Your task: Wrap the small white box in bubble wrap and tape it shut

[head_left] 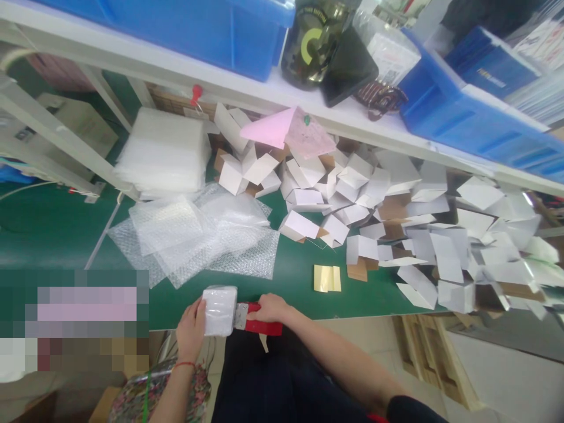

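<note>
At the table's front edge my left hand (191,329) is closed on the left side of a small white wrapped packet (220,311), which looks bubble-wrapped. My right hand (269,309) grips a red tape dispenser (268,328) with a grey metal head. That head touches or lies very close to the packet's right side. A short pale strip hangs below the dispenser. Bubble wrap sheets (238,247) lie loosely spread beyond my hands. Right of them on the green table (295,288) is a small yellow folded paper piece (326,278).
Many open white boxes (445,252) are heaped along the back and right. A stack of white foam or wrap sheets (165,150) stands back left. Pink paper (286,129) lies on the boxes. Overhead, a shelf (259,88) carries blue bins (220,41) and a dark jar (308,47).
</note>
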Demonstrator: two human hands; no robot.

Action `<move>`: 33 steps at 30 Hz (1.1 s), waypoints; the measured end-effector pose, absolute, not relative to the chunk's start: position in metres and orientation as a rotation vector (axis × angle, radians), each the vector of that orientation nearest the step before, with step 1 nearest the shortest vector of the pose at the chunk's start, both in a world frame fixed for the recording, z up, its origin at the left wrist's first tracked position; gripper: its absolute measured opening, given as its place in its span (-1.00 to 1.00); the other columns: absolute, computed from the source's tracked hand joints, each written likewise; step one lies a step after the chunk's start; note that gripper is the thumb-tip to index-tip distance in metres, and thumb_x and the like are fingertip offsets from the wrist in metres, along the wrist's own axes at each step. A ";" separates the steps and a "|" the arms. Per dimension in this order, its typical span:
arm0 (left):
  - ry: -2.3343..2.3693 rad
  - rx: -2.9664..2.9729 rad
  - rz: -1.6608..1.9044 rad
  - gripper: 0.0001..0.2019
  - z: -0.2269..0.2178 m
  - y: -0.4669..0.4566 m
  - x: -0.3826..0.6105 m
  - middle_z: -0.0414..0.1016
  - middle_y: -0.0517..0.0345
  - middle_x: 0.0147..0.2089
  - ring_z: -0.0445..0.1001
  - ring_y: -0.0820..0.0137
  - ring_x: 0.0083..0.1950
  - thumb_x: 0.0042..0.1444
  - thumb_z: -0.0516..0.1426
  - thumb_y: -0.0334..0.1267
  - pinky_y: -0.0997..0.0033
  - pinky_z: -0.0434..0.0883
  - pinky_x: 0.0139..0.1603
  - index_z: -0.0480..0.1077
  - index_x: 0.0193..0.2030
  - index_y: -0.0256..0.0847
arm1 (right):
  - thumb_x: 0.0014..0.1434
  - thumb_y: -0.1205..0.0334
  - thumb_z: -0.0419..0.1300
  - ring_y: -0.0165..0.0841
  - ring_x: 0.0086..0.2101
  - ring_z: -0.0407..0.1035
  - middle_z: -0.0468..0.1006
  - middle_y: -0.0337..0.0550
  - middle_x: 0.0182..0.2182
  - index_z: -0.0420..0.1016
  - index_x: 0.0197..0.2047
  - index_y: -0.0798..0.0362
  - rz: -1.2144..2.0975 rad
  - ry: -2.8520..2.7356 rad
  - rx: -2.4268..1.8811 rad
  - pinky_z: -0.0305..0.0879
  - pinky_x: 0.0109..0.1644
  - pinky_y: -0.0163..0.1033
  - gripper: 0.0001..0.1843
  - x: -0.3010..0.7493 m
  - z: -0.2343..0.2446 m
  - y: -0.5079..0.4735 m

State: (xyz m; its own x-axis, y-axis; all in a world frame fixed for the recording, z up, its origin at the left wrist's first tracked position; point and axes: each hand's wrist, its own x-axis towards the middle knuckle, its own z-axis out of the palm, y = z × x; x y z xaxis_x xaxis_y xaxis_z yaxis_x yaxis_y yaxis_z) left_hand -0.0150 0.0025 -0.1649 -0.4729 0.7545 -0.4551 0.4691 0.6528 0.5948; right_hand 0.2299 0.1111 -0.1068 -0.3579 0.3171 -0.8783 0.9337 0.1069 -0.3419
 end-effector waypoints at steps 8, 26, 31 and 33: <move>2.173 0.816 0.566 -0.29 -0.180 0.001 0.010 0.58 -0.13 -0.28 0.51 0.10 -0.20 0.17 -0.17 0.31 0.10 0.49 -0.12 0.52 -0.28 -0.31 | 0.11 -0.42 0.16 0.10 -0.09 0.56 0.65 0.24 -0.10 0.66 -0.11 0.21 -1.248 1.851 1.167 0.50 -0.05 0.01 -0.21 0.229 -0.079 0.119; 2.038 1.587 0.818 -0.60 -0.150 0.019 0.009 0.44 -0.13 0.25 0.36 0.10 0.29 0.36 -0.07 -0.16 -0.09 0.29 0.34 0.41 0.19 -0.21 | 0.15 -0.34 0.16 0.09 -0.04 0.55 0.63 0.32 -0.05 0.63 -0.02 0.25 -1.170 1.809 1.245 0.51 0.01 0.03 -0.24 0.248 -0.063 0.107; 1.749 2.371 0.718 -0.68 -0.145 0.016 0.011 0.50 -0.19 0.11 0.35 0.04 0.31 0.26 -0.04 -0.51 -0.16 0.31 0.30 0.46 0.02 -0.28 | 0.12 -0.24 0.21 0.07 -0.02 0.55 0.62 0.24 -0.01 0.61 0.04 0.18 -1.097 1.735 1.336 0.52 0.00 0.01 -0.31 0.240 -0.076 0.103; 1.437 2.544 0.613 -0.69 -0.142 0.018 0.013 0.55 -0.09 0.03 0.44 0.14 0.22 0.25 -0.03 -0.52 -0.04 0.36 0.29 0.49 -0.05 -0.23 | 0.10 -0.19 0.24 0.05 -0.04 0.56 0.64 0.22 -0.03 0.62 0.04 0.17 -1.085 1.715 1.349 0.53 -0.03 0.00 -0.36 0.225 -0.079 0.103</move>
State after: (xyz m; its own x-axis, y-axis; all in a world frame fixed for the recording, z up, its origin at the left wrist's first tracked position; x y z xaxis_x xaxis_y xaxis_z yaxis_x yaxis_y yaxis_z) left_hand 0.0135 0.0180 -0.1421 0.4559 0.8471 0.2732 0.7833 -0.5276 0.3289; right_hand 0.2249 0.1025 -0.0791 -0.2218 0.3980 -0.8902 0.9749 0.1104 -0.1936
